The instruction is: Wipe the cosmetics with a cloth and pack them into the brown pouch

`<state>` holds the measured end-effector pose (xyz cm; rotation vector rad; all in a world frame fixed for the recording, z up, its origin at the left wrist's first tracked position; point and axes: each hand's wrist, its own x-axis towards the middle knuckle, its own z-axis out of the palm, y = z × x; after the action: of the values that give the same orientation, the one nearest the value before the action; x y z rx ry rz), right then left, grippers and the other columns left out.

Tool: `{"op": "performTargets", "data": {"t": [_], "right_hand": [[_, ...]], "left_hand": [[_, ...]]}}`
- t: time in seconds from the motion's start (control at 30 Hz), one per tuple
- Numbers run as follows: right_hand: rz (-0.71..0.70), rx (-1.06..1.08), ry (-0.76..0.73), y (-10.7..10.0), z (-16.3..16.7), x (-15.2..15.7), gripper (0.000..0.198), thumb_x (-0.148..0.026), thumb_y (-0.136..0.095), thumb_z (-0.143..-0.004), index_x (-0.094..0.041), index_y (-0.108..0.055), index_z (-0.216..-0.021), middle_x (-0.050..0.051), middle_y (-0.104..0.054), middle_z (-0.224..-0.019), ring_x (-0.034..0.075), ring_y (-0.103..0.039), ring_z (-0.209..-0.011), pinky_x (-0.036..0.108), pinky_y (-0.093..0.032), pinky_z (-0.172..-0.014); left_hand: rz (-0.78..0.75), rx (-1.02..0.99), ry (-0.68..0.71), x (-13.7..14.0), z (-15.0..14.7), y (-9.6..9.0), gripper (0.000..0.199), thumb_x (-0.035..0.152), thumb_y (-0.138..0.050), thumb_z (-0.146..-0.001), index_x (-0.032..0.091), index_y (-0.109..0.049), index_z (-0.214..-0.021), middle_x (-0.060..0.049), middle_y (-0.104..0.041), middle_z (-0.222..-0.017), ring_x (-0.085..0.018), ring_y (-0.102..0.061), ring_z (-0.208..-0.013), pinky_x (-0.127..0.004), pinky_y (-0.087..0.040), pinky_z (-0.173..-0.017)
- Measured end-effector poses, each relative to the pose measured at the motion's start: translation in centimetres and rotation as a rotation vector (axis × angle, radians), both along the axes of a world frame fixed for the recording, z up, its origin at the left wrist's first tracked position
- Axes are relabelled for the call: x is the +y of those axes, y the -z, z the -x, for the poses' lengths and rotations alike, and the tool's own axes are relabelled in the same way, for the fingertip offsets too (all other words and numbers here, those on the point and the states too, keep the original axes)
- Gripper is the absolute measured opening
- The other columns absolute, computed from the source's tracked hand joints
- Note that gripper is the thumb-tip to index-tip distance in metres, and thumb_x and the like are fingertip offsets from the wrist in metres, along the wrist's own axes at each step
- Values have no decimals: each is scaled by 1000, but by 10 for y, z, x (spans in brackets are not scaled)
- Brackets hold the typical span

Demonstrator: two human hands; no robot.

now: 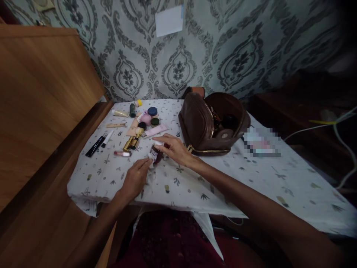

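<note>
A small dark brown bottle with a white cap and a pale printed label stands tilted near the middle of the table. My right hand grips it around the cap from the right, thumb and fingers closed. At the label's lower left, the closed fingers of my left hand press a thin white wipe against the bottle; most of the wipe is hidden. Just left of the bottle lie two gold-and-black tubes and a pinkish lip gloss tube.
Jars, tubes and a pink tube cluster behind my hands. A black tube lies at left. An unzipped brown bag stands right of my right hand. A wooden panel borders the patterned tablecloth.
</note>
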<state>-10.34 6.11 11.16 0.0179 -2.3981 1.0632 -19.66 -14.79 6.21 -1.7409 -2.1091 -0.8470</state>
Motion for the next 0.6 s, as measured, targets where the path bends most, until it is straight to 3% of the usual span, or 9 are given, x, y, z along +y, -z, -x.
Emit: {"op": "performTargets", "data": {"t": [0.2, 0.47, 0.6], "right_hand": [[-85, -23, -48, -5, 1, -2, 42, -41, -46, -100, -17, -63, -130, 7, -59, -93, 18, -57, -80, 33, -48, -78], [-58, -23, 14, -4, 0, 8, 36, -38, -48, -99, -16, -67, -119, 9, -66, -97, 19, -60, -83, 32, -47, -78], [5, -34, 51, -4, 2, 9, 32, -41, -58, -93, -17, -71, -110, 7, -69, -95, 17, -60, -76, 29, -46, -72]], "left_hand": [[-179, -101, 25, 16, 1, -24, 42, 10, -42, -96, 22, -56, -133, -11, -65, -127, -20, -61, -120, -41, -52, -104], [-16, 4, 34, 10, 8, 1, 43, 5, -41, -93, 18, -60, -130, -15, -65, -127, -22, -62, -119, -42, -55, -101], [-59, -112, 34, 5, 10, -5, 40, 9, -42, -94, 22, -62, -127, -11, -69, -119, -20, -66, -111, -41, -57, -97]]}}
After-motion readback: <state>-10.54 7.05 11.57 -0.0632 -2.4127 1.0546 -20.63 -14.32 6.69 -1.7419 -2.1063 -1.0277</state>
